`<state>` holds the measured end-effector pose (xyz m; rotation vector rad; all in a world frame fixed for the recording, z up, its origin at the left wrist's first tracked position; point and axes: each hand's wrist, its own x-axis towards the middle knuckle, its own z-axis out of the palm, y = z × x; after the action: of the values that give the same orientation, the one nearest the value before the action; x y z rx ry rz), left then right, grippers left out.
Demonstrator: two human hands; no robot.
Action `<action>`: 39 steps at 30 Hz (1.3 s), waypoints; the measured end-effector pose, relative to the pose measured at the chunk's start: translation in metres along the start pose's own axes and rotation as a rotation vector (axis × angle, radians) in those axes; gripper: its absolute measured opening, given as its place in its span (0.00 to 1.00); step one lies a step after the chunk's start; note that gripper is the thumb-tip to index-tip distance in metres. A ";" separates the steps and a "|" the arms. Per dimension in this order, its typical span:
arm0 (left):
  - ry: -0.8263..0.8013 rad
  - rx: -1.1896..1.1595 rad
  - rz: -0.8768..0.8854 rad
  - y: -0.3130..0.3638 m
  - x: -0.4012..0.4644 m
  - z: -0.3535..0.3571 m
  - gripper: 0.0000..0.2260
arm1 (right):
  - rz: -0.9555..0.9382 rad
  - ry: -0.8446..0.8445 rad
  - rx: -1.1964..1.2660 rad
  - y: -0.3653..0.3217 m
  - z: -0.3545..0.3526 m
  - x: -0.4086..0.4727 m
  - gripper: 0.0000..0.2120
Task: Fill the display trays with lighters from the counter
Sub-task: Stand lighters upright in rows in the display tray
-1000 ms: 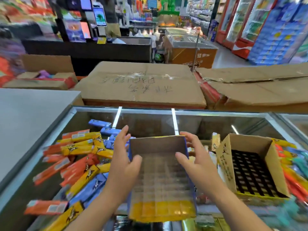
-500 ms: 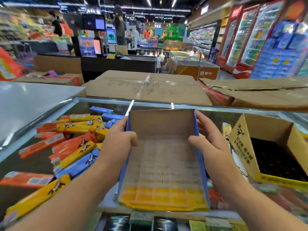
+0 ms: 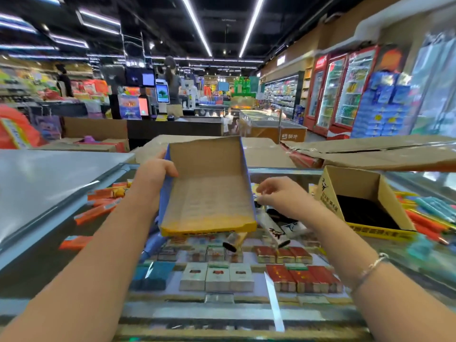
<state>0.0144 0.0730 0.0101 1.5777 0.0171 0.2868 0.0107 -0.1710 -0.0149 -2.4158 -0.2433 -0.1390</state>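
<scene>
Display tray (image 3: 207, 193), empty, now lifted above the glass tabletop (image 3: 345, 280), gripped only by left hand (image 3: 154, 172) at its left wall; right hand (image 3: 276, 196) has let go, fingers loosely curled, holding nothing, likely heading for lighters (image 3: 274, 228) just beside.

L hand (image 3: 153, 174) grips tray (image 3: 209, 193); R free.

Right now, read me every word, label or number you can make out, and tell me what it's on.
"蒙牛", probably: white sign on the orange freezer.
Print on the yellow box: blurred, unreadable.
Front strip of the blue tray: too blurred.
Labels on the packs under the glass: too small.
</scene>
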 end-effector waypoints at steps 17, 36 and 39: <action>-0.083 0.094 -0.128 -0.002 0.009 0.003 0.23 | -0.069 -0.297 -0.354 0.015 -0.001 -0.004 0.23; -0.039 0.154 -0.170 -0.008 0.004 0.013 0.22 | 0.209 -0.120 -0.513 0.001 0.017 0.029 0.24; -0.046 0.142 -0.184 -0.012 0.001 0.018 0.20 | 0.201 -0.167 -0.457 0.006 0.004 0.023 0.29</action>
<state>0.0209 0.0562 -0.0013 1.7107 0.1495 0.1066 0.0348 -0.1695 -0.0179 -2.8936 -0.0427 0.1126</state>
